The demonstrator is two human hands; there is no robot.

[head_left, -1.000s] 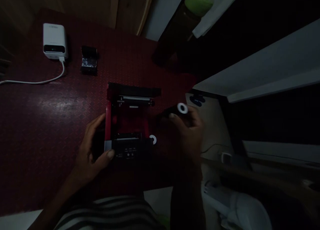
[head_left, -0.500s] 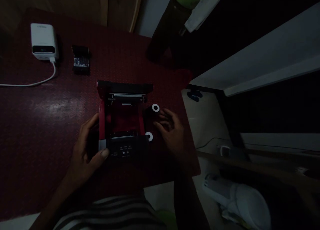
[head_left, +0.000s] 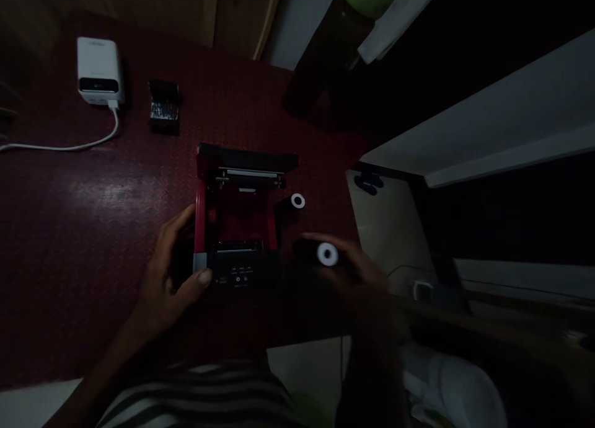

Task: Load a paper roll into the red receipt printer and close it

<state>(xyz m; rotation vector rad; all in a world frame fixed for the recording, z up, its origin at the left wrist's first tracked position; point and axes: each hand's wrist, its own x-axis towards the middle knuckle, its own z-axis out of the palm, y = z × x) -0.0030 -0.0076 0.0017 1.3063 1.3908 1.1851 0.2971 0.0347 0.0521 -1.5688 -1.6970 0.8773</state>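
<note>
A small red and black printer (head_left: 239, 220) lies on the dark red table (head_left: 83, 229) with its lid open. My left hand (head_left: 174, 273) grips its left side, thumb on the front corner. My right hand (head_left: 353, 270) is off the printer's right side, fingers closed round a dark roll with a white core (head_left: 325, 254). A second dark roll with a white core (head_left: 296, 201) stands on the table just right of the printer, apart from both hands. The light is dim and the fine details are hard to see.
A white power bank (head_left: 99, 71) with a white cable (head_left: 69, 146) lies at the far left of the table. A small black device (head_left: 163, 105) sits beside it. The table's right edge meets a pale board (head_left: 390, 229) and white shelves (head_left: 488, 130).
My right hand set one roll down beside the printer, then picked up the other roll from near the printer's front right and lifted it to the right. My left hand stayed put.
</note>
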